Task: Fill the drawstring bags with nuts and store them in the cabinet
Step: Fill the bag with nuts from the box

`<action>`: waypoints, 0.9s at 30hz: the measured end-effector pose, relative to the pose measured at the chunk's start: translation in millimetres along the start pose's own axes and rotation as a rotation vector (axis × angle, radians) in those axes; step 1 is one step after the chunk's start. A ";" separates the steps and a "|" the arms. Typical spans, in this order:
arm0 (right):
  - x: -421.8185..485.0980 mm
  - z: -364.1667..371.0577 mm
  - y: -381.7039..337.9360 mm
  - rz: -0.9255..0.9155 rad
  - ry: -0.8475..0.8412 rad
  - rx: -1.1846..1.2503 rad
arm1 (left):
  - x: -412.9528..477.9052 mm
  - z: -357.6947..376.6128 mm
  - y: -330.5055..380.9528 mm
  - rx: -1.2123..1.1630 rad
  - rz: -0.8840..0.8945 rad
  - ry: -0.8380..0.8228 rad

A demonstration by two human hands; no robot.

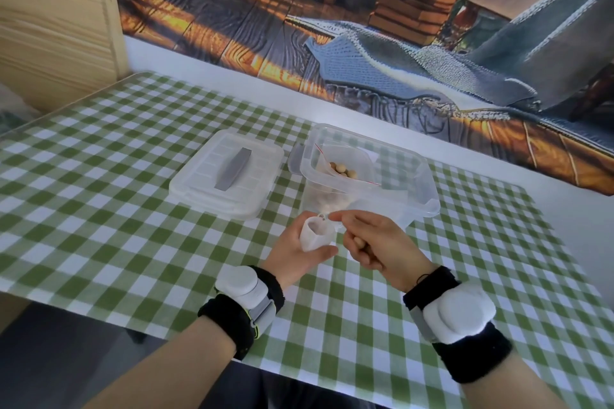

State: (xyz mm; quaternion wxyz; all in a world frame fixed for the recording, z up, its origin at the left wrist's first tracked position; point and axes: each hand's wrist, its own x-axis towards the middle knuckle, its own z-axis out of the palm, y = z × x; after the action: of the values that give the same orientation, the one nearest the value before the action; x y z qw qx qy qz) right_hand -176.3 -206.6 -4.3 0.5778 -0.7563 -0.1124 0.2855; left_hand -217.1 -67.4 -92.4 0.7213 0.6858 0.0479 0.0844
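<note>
Item one: your left hand (292, 254), fingers curled round a small white drawstring bag (314, 237), its mouth open and turned upward, held just above the green-checked surface (133, 176) near its front edge. Item two: your right hand (377, 244), curled on a few nuts (358, 240) in the palm while its fingertips pinch the bag's rim. Behind both stands a clear bin (408, 176) holding a zip pouch (342, 171) with more kernels, and the bin's lid (229, 173) lies flat just left of it.
</note>
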 end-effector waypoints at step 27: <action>8.2 9.9 -18.1 -0.125 -0.046 -0.399 | 2.3 -2.3 -7.5 0.080 0.003 -0.039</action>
State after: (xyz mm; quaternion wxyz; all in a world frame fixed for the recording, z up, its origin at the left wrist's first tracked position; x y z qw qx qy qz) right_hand -172.2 -188.9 8.6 0.4303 -0.8406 -0.2266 0.2386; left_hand -214.9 -65.0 -99.8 0.6938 0.7158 0.0364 0.0702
